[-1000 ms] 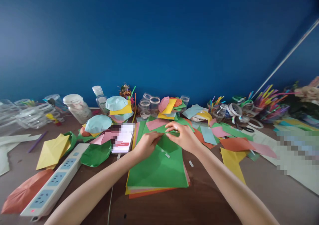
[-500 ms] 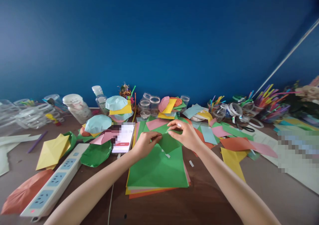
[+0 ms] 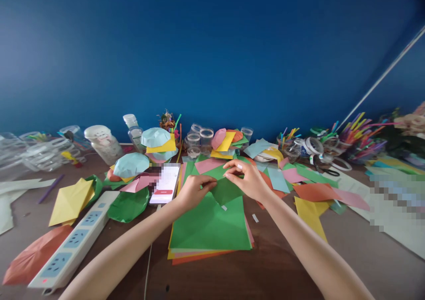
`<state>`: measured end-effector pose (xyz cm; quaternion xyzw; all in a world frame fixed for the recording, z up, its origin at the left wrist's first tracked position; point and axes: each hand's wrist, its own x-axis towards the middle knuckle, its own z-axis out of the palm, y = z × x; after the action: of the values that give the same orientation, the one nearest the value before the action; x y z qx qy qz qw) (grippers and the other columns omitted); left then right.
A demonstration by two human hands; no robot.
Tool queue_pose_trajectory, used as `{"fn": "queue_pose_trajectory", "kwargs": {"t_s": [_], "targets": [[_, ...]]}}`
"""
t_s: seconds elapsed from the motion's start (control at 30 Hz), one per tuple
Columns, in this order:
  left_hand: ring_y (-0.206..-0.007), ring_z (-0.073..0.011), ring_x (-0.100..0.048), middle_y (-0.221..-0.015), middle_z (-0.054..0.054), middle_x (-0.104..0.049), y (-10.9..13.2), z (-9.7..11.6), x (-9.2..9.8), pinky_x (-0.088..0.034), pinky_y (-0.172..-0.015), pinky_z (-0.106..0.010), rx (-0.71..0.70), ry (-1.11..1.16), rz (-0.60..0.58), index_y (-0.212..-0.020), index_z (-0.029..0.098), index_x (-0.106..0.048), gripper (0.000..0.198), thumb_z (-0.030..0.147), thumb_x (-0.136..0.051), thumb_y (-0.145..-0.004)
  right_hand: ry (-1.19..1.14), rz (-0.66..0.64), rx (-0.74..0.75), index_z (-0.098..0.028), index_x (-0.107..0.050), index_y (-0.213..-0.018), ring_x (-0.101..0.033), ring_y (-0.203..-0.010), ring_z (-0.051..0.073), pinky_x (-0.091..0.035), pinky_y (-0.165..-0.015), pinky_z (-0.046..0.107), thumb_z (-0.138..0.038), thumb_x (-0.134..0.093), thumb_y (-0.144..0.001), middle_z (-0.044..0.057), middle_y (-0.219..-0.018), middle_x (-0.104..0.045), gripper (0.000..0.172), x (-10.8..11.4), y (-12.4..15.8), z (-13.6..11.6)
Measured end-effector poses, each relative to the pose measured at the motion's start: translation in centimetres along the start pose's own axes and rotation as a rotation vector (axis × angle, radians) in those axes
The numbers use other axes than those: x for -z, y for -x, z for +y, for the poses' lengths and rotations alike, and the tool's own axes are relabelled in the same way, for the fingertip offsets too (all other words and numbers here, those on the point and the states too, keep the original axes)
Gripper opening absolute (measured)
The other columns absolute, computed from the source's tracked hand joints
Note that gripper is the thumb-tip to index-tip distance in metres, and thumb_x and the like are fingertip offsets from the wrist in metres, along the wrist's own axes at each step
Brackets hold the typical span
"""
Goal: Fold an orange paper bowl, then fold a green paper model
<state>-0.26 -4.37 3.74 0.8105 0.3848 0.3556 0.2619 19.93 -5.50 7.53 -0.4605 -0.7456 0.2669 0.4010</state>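
My left hand (image 3: 198, 191) is closed in a pinch at the left edge of a small green sheet of paper (image 3: 229, 192). My right hand (image 3: 247, 178) hovers over the upper part of that sheet. Its thumb and forefinger are drawn together, and whatever is between them is too small to make out. The small sheet lies on a larger green sheet (image 3: 212, 233), topping a stack of coloured paper. A tiny white strip (image 3: 224, 208) rests just below the small sheet, and another white scrap (image 3: 255, 218) lies on the table to the right.
Left of the stack are a phone (image 3: 165, 185), a white power strip (image 3: 75, 242) and a green paper shape (image 3: 129, 204). Coloured paper pieces (image 3: 314, 191) spread to the right. Clear cups (image 3: 206, 136) and a tape roll (image 3: 313, 146) stand along the blue wall.
A tiny white bit near the lower edge of the small green sheet is no longer seen there. Both hands stay in almost the same place.
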Motion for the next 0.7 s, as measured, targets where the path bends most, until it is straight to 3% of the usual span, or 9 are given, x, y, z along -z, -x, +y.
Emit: {"fn": "queue_pose_trajectory", "kwargs": {"t_s": [0.2, 0.5, 0.7], "targets": [[-0.059, -0.011, -0.058, -0.063, 0.0, -0.066, -0.2, -0.2, 0.5, -0.041, -0.056, -0.019, 0.049, 0.008, -0.061, -0.075, 0.016, -0.069, 0.026, 0.032, -0.05, -0.084, 0.015, 0.04, 0.014, -0.021, -0.059, -0.094, -0.066, -0.078, 0.017, -0.048, -0.072, 0.028, -0.021, -0.054, -0.078, 0.002, -0.081, -0.069, 0.017, 0.6, -0.1, 0.1], [-0.084, -0.019, -0.064, -0.088, -0.002, -0.071, -0.3, -0.2, 0.4, -0.047, -0.076, -0.025, 0.059, 0.002, -0.041, -0.088, 0.021, -0.07, 0.023, 0.037, -0.056, -0.08, 0.109, 0.017, 0.034, -0.024, -0.059, -0.094, -0.066, -0.077, 0.017, -0.048, -0.072, 0.029, -0.021, -0.055, -0.078, 0.0, -0.081, -0.07, 0.017, -0.5, 0.2, 0.0], [-0.076, -0.0167, -0.066, -0.084, 0.0, -0.072, -0.1, -0.2, 0.0, -0.047, -0.069, -0.023, 0.055, 0.014, -0.065, -0.088, 0.022, -0.071, 0.022, 0.035, -0.055, -0.081, 0.102, -0.012, 0.031, -0.024, -0.059, -0.094, -0.067, -0.078, 0.018, -0.049, -0.071, 0.028, -0.022, -0.055, -0.079, 0.0, -0.082, -0.071, 0.016, -1.2, 0.3, 0.0]]}}
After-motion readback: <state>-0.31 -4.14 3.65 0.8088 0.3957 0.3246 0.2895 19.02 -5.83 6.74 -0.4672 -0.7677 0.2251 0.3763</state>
